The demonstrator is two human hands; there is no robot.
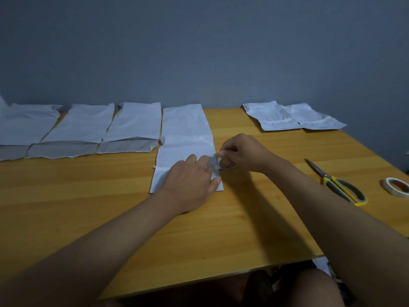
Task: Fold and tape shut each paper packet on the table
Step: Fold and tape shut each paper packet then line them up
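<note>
Packet (184, 138) lies at table (88, 196) centre, its near end folded and crossed by a tape strip. Left hand (191, 180) presses flat, fingers straight, on the fold. Right hand (240, 151), at its 2 o'clock, pinches a tape roll (226, 165) at the packet's right edge. Scissors (338, 182) and spare roll (397, 187) sit at 3 o'clock; more packets line the far edge.

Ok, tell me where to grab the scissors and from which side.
Take the scissors by the yellow-and-grey handle loops, coming from the near right. They lie flat on the table with the loops toward the person and the blades pointing away to the far left, so the fingers stay off the tips.
</note>
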